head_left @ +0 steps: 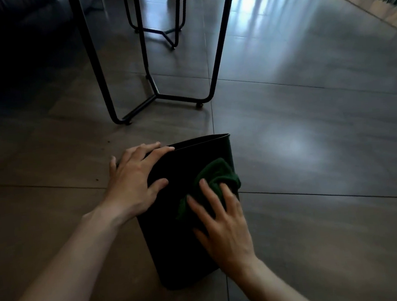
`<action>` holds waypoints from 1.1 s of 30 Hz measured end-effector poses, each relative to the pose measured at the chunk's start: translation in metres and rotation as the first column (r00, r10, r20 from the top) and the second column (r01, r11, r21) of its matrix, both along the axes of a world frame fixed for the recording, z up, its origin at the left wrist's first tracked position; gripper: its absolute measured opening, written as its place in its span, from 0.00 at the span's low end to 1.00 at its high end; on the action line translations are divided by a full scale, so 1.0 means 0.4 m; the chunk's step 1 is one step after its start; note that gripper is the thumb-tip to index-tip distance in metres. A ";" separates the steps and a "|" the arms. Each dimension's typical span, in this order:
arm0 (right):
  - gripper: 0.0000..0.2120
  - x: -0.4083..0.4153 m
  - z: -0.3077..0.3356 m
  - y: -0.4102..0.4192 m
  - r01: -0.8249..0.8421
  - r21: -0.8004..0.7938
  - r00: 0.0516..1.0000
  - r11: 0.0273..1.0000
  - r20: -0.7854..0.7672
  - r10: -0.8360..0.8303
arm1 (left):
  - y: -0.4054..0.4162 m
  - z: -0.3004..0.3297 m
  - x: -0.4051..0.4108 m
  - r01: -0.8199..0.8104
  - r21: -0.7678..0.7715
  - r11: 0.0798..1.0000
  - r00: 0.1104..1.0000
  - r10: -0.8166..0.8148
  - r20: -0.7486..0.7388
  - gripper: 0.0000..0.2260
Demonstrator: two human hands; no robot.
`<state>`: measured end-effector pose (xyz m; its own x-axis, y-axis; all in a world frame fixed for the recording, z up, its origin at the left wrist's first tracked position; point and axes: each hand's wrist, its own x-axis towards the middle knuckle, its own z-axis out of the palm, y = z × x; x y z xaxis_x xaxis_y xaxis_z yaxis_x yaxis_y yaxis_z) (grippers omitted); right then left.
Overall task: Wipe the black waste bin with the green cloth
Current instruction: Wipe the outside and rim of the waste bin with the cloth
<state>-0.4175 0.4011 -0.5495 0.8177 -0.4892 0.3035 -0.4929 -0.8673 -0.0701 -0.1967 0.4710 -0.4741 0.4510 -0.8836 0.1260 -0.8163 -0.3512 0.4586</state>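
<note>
The black waste bin [177, 243] lies on its side on the tiled floor, its open rim pointing away from me. My left hand [135, 180] rests flat on the bin's upper left side near the rim, fingers spread and straight. A crumpled green cloth [219, 175] sits on the bin's upper face towards its right edge. My right hand [220, 222] presses down on the cloth with straight fingers, the fingertips on the fabric and the palm over the bin's wall.
Black metal table legs [156, 96] stand on the floor just beyond the bin, with a second frame [170, 37] farther back. A dark sofa [15, 46] fills the upper left. Open grey floor tiles [312, 140] stretch to the right.
</note>
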 end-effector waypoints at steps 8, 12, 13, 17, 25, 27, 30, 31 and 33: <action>0.13 -0.099 -0.101 0.056 -0.339 -0.169 0.941 0.925 -0.061 0.334 | -0.003 -0.005 0.004 0.012 -0.013 1.000 1.000 -0.012 -0.008 0.31; 0.19 -0.043 -0.003 -0.061 0.002 0.045 0.961 0.999 0.278 -0.015 | 0.004 -0.003 0.002 0.016 -0.017 1.000 1.000 -0.016 -0.020 0.32; 0.22 -0.021 0.031 -0.095 0.106 0.138 0.924 0.985 0.352 -0.149 | 0.006 -0.001 0.000 0.025 -0.019 1.000 0.999 -0.026 -0.025 0.32; 0.25 0.028 0.090 -0.131 0.185 0.226 0.876 0.956 0.403 -0.265 | 0.010 0.004 -0.004 0.049 -0.020 0.999 0.998 -0.049 -0.035 0.32; 0.12 -0.137 -0.118 0.046 -0.514 -0.209 0.856 0.832 -0.185 0.483 | 0.002 0.008 -0.005 0.037 -0.003 0.999 0.999 -0.037 -0.027 0.32; 0.11 -0.157 -0.100 0.005 -0.585 -0.227 0.807 0.779 -0.260 0.531 | 0.004 0.008 -0.005 0.039 -0.006 0.999 0.999 -0.039 -0.032 0.32; 0.14 -0.132 -0.021 -0.103 -0.500 -0.261 0.866 0.826 -0.173 0.470 | 0.004 0.011 -0.005 0.032 -0.005 0.999 0.999 -0.032 -0.036 0.31; 0.15 -0.109 0.011 -0.138 -0.398 -0.247 0.917 0.884 -0.078 0.391 | 0.004 0.013 -0.005 0.033 -0.003 0.999 0.999 -0.034 -0.041 0.31; 0.17 -0.057 0.070 -0.190 -0.135 -0.131 0.977 0.982 0.148 0.155 | 0.002 0.015 -0.007 0.039 -0.001 0.999 0.998 -0.039 -0.051 0.31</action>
